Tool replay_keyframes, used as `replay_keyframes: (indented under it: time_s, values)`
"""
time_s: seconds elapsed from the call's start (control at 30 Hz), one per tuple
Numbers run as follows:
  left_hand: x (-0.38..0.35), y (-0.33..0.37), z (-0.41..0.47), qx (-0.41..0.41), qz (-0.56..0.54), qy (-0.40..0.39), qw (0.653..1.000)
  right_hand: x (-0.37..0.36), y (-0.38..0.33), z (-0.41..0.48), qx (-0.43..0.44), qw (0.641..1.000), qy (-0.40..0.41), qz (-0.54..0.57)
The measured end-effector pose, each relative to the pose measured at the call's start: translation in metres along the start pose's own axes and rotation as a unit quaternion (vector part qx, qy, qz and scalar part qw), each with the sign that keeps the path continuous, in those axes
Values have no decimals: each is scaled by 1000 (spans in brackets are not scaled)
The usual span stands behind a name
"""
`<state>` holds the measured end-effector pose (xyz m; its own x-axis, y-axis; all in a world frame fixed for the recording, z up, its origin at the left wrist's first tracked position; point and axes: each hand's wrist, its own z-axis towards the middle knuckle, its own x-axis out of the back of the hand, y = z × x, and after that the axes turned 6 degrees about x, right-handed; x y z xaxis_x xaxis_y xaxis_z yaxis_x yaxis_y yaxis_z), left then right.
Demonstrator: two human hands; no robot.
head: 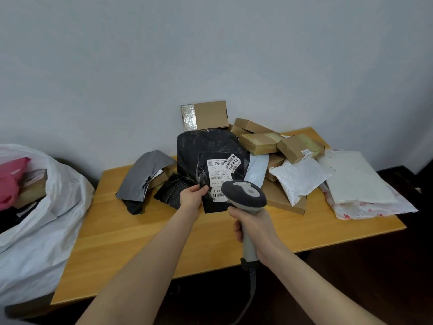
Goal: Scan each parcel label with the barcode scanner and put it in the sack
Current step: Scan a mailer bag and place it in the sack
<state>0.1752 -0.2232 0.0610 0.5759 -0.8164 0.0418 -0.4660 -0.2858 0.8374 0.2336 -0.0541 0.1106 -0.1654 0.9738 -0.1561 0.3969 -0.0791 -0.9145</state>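
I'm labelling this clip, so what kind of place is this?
Probably a makeshift parcel-sorting spot: labelled parcels heaped on a wooden table, a barcode scanner in the right hand, a part-filled white sack.

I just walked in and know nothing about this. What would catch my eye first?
Front and centre, the right hand grips a grey barcode scanner aimed at the white label of a black parcel pinched by the left hand. Behind them, a heap of cardboard boxes and plastic mailers lies on the wooden table. At far left stands a white sack already holding parcels.

Pale grey wall (210,43); wooden table (112,219); floor (375,266) dark, possibly wood.
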Motion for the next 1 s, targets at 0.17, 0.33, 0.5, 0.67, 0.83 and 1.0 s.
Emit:
replay_keyframes:
  time_s: [0.17, 0.33, 0.5, 0.67, 0.83, 1.0]
  values:
    - [22, 3, -8, -17, -1, 19, 1000, -22, -9, 16, 9, 999, -23, 21]
    - [88, 10, -2, -27, -29, 74, 996, -84, -8, 31, 13, 998, -69, 5]
    - [186, 27, 10, -33, -80, 108, 990, -187, 1, 36, 27, 993, -114, -18]
    - [321, 50, 30, -61, -115, 146, 981, -326, 16, 29, 30, 984, -172, -15]
    - [457, 65, 49, -83, -126, 222, 963, -453, 27, 20, 8, 977, -212, -20]
    - [558, 74, 79, -85, -123, 313, 938, -541, 33, 28, -4, 968, -247, -41]
